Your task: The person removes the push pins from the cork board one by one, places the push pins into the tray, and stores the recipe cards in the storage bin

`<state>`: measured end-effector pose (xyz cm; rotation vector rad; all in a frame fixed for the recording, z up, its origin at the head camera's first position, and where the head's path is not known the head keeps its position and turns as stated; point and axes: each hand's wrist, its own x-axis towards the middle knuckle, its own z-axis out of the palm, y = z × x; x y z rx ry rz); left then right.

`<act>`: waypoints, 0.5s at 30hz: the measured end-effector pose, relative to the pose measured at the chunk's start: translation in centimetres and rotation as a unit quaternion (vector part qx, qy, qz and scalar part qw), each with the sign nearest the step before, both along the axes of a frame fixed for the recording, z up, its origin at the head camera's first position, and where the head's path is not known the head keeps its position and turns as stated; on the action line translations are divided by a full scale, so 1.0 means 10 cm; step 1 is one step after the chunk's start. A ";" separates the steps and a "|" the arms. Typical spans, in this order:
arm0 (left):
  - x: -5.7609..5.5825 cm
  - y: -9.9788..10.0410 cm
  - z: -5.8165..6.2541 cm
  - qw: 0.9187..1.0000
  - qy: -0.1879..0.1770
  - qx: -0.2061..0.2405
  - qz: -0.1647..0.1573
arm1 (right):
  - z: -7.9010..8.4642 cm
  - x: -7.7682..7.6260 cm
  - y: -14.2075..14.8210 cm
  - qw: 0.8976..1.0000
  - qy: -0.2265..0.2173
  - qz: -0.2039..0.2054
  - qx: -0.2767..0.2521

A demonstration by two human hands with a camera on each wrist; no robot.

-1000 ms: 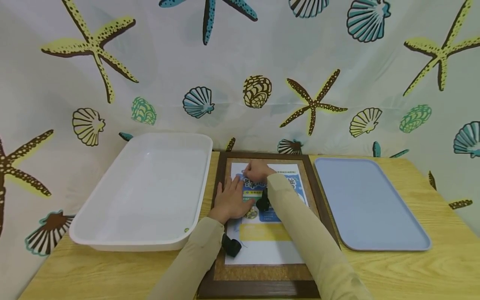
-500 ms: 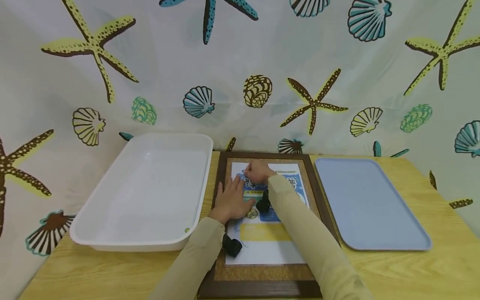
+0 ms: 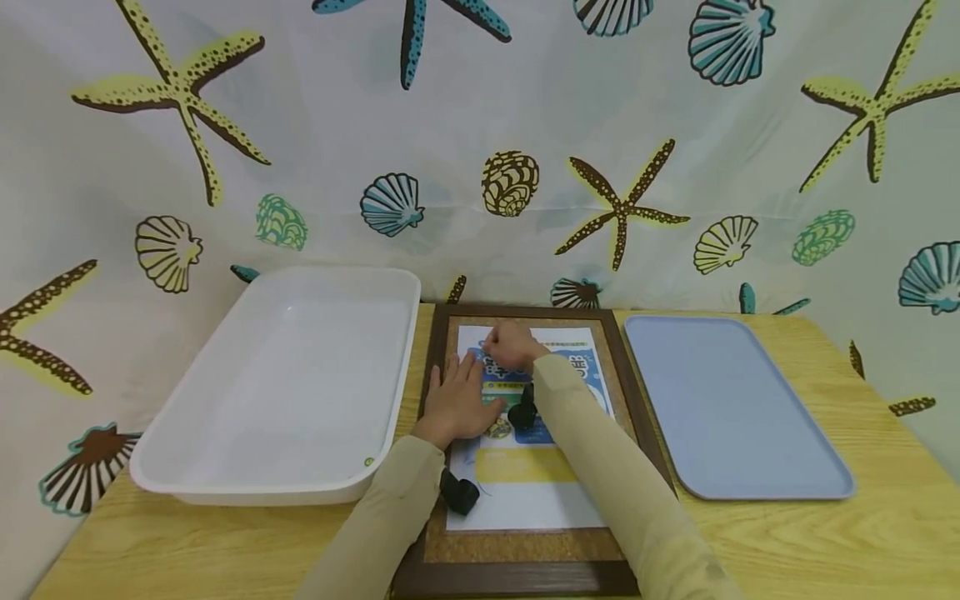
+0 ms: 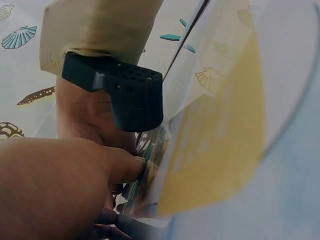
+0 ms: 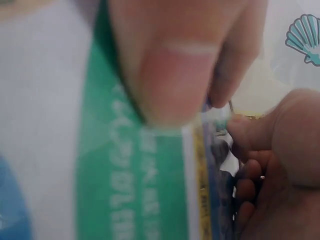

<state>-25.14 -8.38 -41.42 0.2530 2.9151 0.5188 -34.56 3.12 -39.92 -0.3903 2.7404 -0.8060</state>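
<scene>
The white printed paper sheet (image 3: 525, 433) with blue, green and yellow blocks lies flat on a brown wooden-framed cork board (image 3: 525, 546), whose grainy cork margin shows on every side of the sheet; the board sits in the middle of a pale wooden table (image 3: 885, 533), its frame just beside a deep white plastic tub (image 3: 292, 375) with rounded corners on the left and a flat grey-blue plastic tray (image 3: 735, 408) with a low rim on the right; bare tabletop shows along the near edge and past the tray. A curtain (image 3: 480, 125) printed with starfish and shells hangs behind. The left hand (image 3: 457, 400) rests flat on the sheet's left part, fingers straight; the right hand (image 3: 513, 346) has its fingers curled near the sheet's top left, pinching something too small to make out. The right wrist view shows white characters on the green band, too blurred to read.
</scene>
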 end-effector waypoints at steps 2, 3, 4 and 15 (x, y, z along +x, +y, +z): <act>0.00 -0.01 0.01 1.000 0.003 0.000 0.001 | 0.00 -0.01 0.00 1.000 -0.002 0.010 -0.013; 0.00 -0.02 0.02 1.000 0.002 -0.002 0.001 | 0.00 -0.02 0.00 1.000 -0.004 0.014 -0.020; 0.00 -0.02 0.02 1.000 0.000 -0.004 0.001 | -0.01 -0.02 0.01 0.999 -0.007 0.016 -0.029; 0.04 0.00 0.06 1.000 -0.003 0.000 0.001 | -0.10 -0.01 0.08 0.995 -0.013 0.008 -0.101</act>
